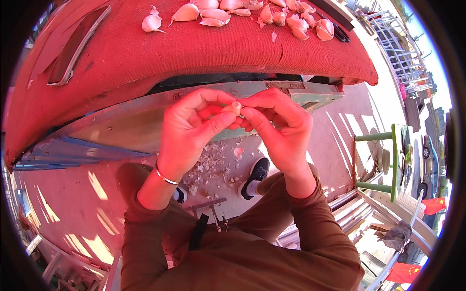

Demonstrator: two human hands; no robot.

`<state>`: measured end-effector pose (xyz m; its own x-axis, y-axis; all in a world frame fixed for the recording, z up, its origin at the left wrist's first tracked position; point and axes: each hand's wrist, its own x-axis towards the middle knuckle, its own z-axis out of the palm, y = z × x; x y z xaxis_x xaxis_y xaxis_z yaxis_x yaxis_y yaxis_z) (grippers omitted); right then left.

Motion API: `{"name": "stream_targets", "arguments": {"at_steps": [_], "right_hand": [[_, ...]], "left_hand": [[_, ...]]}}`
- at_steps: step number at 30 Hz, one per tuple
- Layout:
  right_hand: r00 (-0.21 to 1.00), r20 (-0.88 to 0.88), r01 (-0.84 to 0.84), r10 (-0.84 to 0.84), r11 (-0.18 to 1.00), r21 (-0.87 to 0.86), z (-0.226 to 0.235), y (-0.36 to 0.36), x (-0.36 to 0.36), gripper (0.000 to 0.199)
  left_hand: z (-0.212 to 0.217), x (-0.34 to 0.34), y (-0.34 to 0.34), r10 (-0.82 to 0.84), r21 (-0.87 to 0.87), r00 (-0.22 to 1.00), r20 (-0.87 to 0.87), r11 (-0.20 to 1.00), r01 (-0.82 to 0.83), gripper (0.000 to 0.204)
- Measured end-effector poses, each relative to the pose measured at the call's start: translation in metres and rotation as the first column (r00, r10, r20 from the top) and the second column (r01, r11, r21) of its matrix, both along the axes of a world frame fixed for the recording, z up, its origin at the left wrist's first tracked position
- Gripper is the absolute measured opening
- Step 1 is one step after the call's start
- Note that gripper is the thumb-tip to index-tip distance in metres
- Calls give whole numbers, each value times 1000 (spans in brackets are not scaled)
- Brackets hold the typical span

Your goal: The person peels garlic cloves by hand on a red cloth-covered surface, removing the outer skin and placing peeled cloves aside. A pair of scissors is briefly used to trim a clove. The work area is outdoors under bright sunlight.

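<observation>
A garlic clove [236, 107] is pinched between the fingertips of both my hands, in front of the table edge. My left hand [198, 125], with a silvery bangle at the wrist, grips it with thumb and forefinger. From the other side, the thumb and forefinger of my right hand [277, 121] close on its top end. Beyond my hands, several more garlic cloves [215, 17] lie along the far part of the red cloth. A single garlic clove [152, 22] sits apart to their left.
A red cloth [204, 53] covers the table. A phone-like dark slab [77, 46] lies at its left, and black scissor-like handles [340, 32] at its right. Peelings [211, 167] litter the ground between my feet. An upturned green-legged stool [395, 162] stands at right.
</observation>
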<state>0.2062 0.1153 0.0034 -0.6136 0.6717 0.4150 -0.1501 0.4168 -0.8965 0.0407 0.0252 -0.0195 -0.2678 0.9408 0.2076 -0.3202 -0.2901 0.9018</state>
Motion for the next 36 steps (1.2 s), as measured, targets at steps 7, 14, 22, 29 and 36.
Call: {"name": "stream_targets", "arguments": {"at_steps": [7, 14, 22, 29, 36], "right_hand": [[998, -17, -56, 58, 995, 87, -4, 5, 3, 25], [996, 63, 33, -57, 943, 330, -2, 2, 4, 26], [999, 5, 42, -46, 935, 351, 2, -2, 2, 27], [997, 27, 58, -74, 919, 391, 12, -6, 0, 32], [1000, 12, -4, -1, 904, 427, 16, 0, -4, 21]], "left_hand": [[3, 1, -1, -21, 7, 996, 88, 1000, 21, 19], [-5, 3, -3, 81, 62, 989, -126, 995, -74, 22], [-6, -9, -1, -127, -34, 990, 66, 991, 129, 24], [-8, -10, 1, -147, 40, 986, 76, 989, 144, 24], [2, -13, -4, -111, 20, 990, 88, 994, 110, 22]]}}
